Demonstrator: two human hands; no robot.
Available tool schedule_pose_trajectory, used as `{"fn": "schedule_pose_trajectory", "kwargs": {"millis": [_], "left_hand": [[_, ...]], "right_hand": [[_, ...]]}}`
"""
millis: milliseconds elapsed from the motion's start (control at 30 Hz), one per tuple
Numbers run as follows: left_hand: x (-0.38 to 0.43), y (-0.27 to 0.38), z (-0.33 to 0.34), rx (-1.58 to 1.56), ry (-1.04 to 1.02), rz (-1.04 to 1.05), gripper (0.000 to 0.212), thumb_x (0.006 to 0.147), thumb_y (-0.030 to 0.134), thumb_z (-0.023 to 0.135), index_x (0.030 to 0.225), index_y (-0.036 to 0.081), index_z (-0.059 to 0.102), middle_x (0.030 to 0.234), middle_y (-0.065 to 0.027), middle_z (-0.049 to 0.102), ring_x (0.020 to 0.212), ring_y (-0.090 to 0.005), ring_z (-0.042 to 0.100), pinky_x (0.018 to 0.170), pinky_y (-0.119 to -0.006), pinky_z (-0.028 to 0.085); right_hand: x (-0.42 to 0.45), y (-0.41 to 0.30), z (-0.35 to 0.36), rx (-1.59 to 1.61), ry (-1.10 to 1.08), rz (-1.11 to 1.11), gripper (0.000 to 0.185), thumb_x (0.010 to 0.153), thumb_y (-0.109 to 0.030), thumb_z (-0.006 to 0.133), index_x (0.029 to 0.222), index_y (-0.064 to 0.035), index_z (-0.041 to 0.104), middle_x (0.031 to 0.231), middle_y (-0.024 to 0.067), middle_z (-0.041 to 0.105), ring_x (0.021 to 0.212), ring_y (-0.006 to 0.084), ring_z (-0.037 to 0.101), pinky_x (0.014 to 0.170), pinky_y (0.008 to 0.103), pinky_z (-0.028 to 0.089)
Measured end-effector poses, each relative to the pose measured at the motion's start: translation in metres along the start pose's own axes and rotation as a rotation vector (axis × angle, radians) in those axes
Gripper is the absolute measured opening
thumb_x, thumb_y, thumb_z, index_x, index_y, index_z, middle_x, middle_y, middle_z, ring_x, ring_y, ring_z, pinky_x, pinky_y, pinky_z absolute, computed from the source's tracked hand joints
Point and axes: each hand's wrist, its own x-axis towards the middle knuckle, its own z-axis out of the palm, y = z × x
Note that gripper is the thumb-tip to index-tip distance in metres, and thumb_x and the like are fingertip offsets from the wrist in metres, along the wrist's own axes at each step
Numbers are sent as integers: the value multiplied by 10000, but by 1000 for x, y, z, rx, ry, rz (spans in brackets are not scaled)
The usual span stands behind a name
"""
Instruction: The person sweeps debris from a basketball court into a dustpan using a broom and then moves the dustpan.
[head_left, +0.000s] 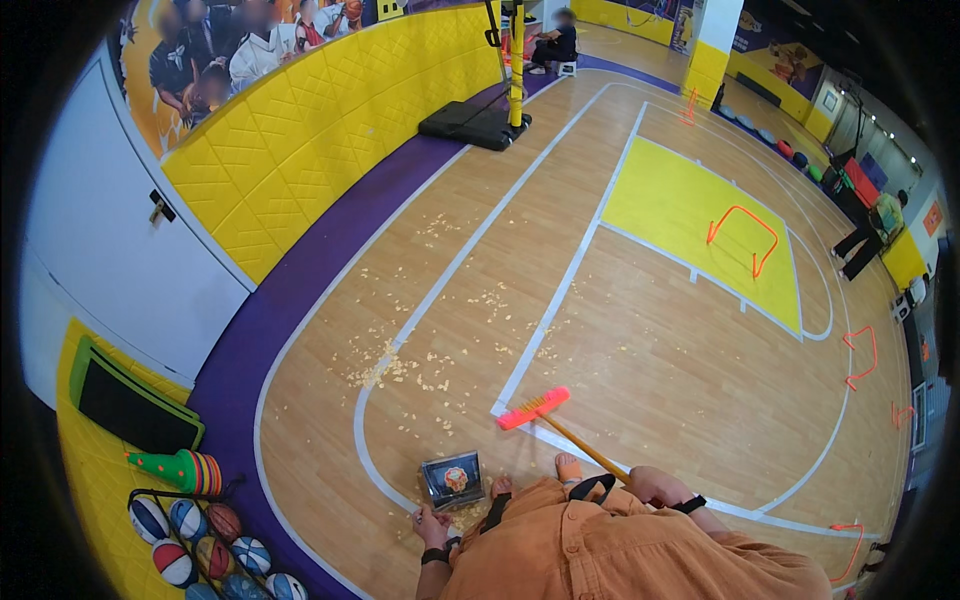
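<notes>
A pink broom head (534, 409) with yellowish bristles hangs over the wood-patterned court floor, its bristles turned up and away from me. My right hand (657, 486) is closed around the yellow broom handle (585, 447). Beside my left foot, a dark box-shaped dustpan (453, 480) bearing a printed picture stands just beyond my left hand (433, 525). The fingers of that hand are bent near the box's lower edge; whether they grip something is unclear. Pale flakes (390, 367) lie scattered over the floor ahead and to the left, with more beside the box.
Orange hurdles (765, 225) stand ahead and right. Left are a green stack of cones (180, 471), a rack of basketballs (214, 551), a black-and-green board (139, 397) and a white door (127, 225). A hoop base (474, 124) stands ahead. One person sits far off; another stands far right.
</notes>
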Motion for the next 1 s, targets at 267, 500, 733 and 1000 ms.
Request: {"fn": "schedule_pose_trajectory", "kwargs": {"millis": [267,500,733,1000], "left_hand": [[8,1,-10,2,-40,34,215,854,246,552,904,127,381,520,-71,458,399,-215,499,397,-352,474],[13,3,-16,31,-70,40,202,858,245,543,865,120,384,523,-69,448,399,-216,495,396,-368,473],[6,8,-8,64,-47,62,191,874,251,506,803,108,400,514,-53,429,408,-211,482,416,-388,484],[18,2,-20,27,-56,37,187,845,263,559,884,131,432,551,-41,457,424,-178,482,413,-334,480]], "right_hand": [[-4,-8,5,28,18,9,462,749,-401,582,908,32,617,912,240,603,859,352,585,704,394,450],[-14,-18,5,27,12,16,459,748,-410,578,859,33,623,888,248,601,835,356,585,698,401,446],[0,-11,14,-18,36,-15,463,741,-413,579,833,38,625,864,256,595,819,361,584,689,404,444],[12,-8,27,-61,60,-59,381,720,-317,586,806,52,627,749,250,604,666,337,611,543,401,448]]}}
